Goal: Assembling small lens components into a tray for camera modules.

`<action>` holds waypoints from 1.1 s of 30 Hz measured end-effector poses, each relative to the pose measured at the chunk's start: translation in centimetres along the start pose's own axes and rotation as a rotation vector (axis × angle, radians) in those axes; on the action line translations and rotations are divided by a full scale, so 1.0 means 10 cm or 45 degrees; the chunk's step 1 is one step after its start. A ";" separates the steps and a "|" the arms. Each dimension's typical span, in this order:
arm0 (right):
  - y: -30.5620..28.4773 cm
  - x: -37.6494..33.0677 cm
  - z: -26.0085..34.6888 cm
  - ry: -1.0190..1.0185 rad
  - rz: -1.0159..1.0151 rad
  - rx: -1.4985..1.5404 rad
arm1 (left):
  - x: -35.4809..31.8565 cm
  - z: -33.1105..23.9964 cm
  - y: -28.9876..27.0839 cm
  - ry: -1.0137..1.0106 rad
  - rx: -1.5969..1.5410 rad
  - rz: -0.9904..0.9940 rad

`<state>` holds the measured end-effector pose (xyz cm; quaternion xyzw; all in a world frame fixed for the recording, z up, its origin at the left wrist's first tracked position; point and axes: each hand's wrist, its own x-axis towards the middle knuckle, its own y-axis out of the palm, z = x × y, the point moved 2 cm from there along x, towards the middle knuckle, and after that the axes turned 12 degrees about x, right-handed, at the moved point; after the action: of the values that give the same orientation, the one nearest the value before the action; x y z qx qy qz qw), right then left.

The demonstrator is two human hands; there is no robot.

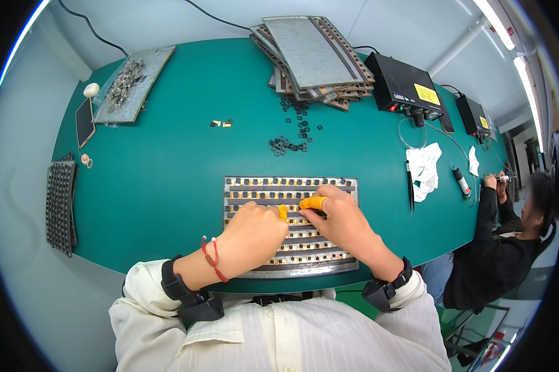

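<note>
Head view: I see both hands over the slotted metal tray [242, 183], which lies at the near edge of the desk [168, 167] with its long axis running left to right. My right hand [344, 224] pinches at a row with an orange-capped finger [313, 203]; what it grips is too small to tell. My left hand [254, 235] is curled, its capped fingertip pressed on the tray just left. The rows beneath both hands are hidden. Loose dark parts [287, 145] lie farther back.
</note>
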<state>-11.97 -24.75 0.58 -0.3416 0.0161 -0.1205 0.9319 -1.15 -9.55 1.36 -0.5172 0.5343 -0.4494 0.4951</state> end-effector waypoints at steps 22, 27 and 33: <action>-0.38 0.54 -0.11 0.149 0.025 0.113 | 0.56 0.70 0.15 -0.363 0.003 -0.583; -0.33 0.82 -0.34 0.362 -0.199 -0.048 | 0.40 0.73 0.09 -0.478 -0.060 -0.488; -0.22 0.82 -0.29 0.260 -0.133 -0.027 | 0.31 0.87 0.11 -0.538 -0.281 -0.483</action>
<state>-4.77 -30.17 0.20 -0.3379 0.0945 -0.2029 0.9142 7.45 -12.33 -0.87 -0.7403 0.3591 -0.3555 0.4434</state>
